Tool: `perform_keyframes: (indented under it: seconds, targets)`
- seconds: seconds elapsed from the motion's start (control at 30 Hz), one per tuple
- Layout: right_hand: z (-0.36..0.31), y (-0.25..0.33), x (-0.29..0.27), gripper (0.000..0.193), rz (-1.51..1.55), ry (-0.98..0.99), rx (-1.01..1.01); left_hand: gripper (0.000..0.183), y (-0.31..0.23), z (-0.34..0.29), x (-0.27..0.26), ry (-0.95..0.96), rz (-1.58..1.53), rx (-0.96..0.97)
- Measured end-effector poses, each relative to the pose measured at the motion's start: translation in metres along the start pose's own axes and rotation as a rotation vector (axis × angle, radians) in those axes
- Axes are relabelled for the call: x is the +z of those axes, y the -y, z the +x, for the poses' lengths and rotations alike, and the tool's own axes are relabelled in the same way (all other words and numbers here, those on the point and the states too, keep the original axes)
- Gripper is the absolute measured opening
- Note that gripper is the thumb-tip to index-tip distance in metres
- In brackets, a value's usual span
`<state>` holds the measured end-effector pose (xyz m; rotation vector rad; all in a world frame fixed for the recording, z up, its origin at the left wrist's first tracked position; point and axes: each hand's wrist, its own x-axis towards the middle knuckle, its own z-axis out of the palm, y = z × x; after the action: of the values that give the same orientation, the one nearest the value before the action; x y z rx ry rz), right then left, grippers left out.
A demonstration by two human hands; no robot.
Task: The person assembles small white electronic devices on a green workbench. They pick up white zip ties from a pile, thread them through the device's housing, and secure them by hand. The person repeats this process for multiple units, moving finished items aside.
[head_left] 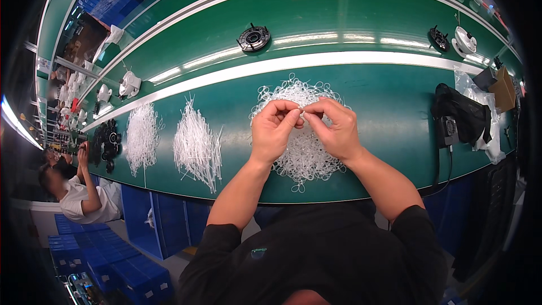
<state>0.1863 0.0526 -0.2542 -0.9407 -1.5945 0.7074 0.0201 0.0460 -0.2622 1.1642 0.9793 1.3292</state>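
Note:
My left hand (274,130) and my right hand (334,126) meet fingertip to fingertip over a large heap of looped white cable ties (307,158). Both are closed in a pinch on a tiny white piece (301,109) that looks like a cable tie; the fingers hide most of it. Left of the heap lies a bundle of straight white cable ties (196,146). Farther left is another pile of thin white ties (142,138), some with looped ends.
Black round parts (106,144) lie at the bench's left end, near a seated person (90,195). A black slotted disc (253,38) rests on the green conveyor behind. To the right are a black bag (460,113) and a corded black device (449,131).

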Motion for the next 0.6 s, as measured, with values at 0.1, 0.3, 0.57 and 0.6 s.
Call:
perform_keyframes:
  seconds: [0.1, 0.3, 0.57, 0.6]
  targets:
    - [0.0, -0.004, 0.001, 0.006, -0.036, -0.016, -0.045, 0.01, 0.002, -0.002, 0.001, 0.01, 0.095, 0.017]
    - [0.0, -0.005, 0.006, 0.005, -0.003, -0.008, -0.024, 0.006, 0.001, 0.001, -0.006, 0.072, 0.226, 0.09]
    - [0.002, -0.008, 0.003, 0.008, -0.157, 0.049, -0.083, 0.013, -0.007, 0.014, -0.021, 0.154, 0.491, 0.313]
    - [0.004, -0.008, 0.002, 0.008, -0.215, 0.054, -0.129, 0.014, -0.013, 0.018, -0.022, 0.154, 0.51, 0.405]
